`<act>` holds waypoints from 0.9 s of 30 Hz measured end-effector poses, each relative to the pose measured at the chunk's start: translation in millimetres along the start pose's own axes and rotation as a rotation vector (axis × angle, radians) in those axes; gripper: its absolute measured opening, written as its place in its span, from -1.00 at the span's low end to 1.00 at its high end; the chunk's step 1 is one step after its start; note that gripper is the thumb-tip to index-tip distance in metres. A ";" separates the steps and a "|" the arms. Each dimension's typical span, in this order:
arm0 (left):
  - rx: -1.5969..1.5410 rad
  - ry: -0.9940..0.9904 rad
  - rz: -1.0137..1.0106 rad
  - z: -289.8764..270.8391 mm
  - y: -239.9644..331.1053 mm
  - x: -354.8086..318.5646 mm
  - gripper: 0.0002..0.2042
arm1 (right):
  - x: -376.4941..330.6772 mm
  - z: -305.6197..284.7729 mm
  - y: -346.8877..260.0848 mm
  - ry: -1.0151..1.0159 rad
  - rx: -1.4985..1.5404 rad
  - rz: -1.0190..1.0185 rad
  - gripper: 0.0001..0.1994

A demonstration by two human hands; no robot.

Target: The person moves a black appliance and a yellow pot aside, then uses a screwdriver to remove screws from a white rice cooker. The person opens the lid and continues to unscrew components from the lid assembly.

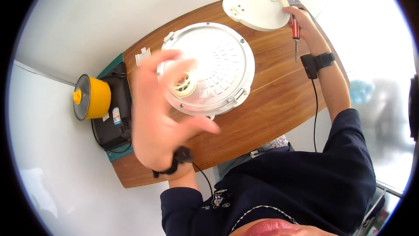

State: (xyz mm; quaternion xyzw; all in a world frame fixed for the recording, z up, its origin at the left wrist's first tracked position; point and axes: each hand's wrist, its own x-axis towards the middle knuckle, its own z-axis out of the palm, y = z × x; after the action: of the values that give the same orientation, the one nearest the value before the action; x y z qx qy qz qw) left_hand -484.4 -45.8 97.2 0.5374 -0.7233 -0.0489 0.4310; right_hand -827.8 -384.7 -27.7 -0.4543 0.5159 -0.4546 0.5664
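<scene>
My left hand [153, 116] hovers in front of the camera, slightly smeared by motion. Its fingers and thumb are spread and nothing is between them. Below it on the table lies a round metal-faced lid [231, 65] with slots, screws and a cream ring [184, 85]; my fingers hide part of its left side. My right hand [305, 25] is at the far right, with a red-handled screwdriver [295, 28] in it, shaft downward. The same hand grips the rim of a shallow white round cover [255, 11], whose hollow inside faces me, tilted over the table's far edge.
A small white plastic piece [142, 56] lies left of the lid. Farther left, a yellow pot [99, 98] with a lid stands on a black appliance [114, 124] over a green mat [118, 152]. The wooden table [270, 79] meets a pale wall. Cables hang from both wristbands.
</scene>
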 end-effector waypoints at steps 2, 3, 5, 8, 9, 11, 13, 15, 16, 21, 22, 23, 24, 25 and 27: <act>0.308 -0.348 0.015 7.1 20.0 -3.5 -0.09 | -0.8 5.0 9.9 0.008 -0.002 0.044 -0.82; 0.341 -0.375 -0.015 15.9 26.6 -2.2 -0.09 | -0.7 7.6 12.1 0.015 0.006 0.055 -0.82; 0.402 -0.432 -0.072 29.6 32.4 0.4 -0.03 | 0.8 10.0 19.3 0.034 0.022 0.079 -0.81; 0.513 -0.476 -0.097 37.6 18.5 1.3 -0.13 | -2.2 16.5 27.6 0.068 0.028 0.084 -0.81; 0.538 -0.497 -0.102 37.7 14.9 0.5 -0.15 | -3.3 17.3 28.1 0.069 0.029 0.085 -0.81; 0.552 -0.487 -0.103 41.5 12.5 0.9 -0.21 | -4.9 16.0 27.5 0.073 0.030 0.088 -0.80; 0.548 -0.478 -0.086 42.7 2.9 6.3 -0.24 | -3.9 13.0 28.2 0.060 0.035 0.072 -0.80; 0.573 -0.452 -0.059 46.5 -13.1 13.6 -0.26 | -4.5 10.2 28.5 0.064 0.031 0.072 -0.79; 0.589 -0.437 -0.049 47.9 -21.5 18.4 -0.27 | -5.9 12.5 26.4 0.068 0.026 0.079 -0.79; 0.590 -0.310 -0.038 62.1 -70.9 39.8 -0.33 | -10.3 11.5 25.7 0.088 -0.001 0.068 -0.78; 0.571 -0.288 -0.044 65.1 -80.0 43.3 -0.34 | -12.6 11.8 24.9 0.082 -0.005 0.062 -0.78; 0.554 -0.266 -0.051 67.8 -89.5 46.4 -0.36 | -12.2 11.6 25.1 0.075 -0.009 0.056 -0.78; 0.506 -0.248 -0.065 71.4 -100.3 49.4 -0.31 | -10.0 7.6 26.1 0.054 -0.029 0.068 -0.78; 0.504 -0.251 -0.065 71.6 -108.5 53.8 -0.31 | -8.6 4.8 26.9 0.054 -0.053 0.077 -0.78; 0.503 -0.257 -0.065 72.2 -122.0 62.0 -0.32 | -9.9 1.0 28.2 0.052 -0.098 0.097 -0.78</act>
State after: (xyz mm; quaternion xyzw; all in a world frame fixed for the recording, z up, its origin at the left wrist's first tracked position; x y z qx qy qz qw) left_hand -446.7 -175.9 22.5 0.6398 -0.7437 0.0508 0.1870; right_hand -826.0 -370.0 -53.7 -0.4441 0.5735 -0.4125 0.5511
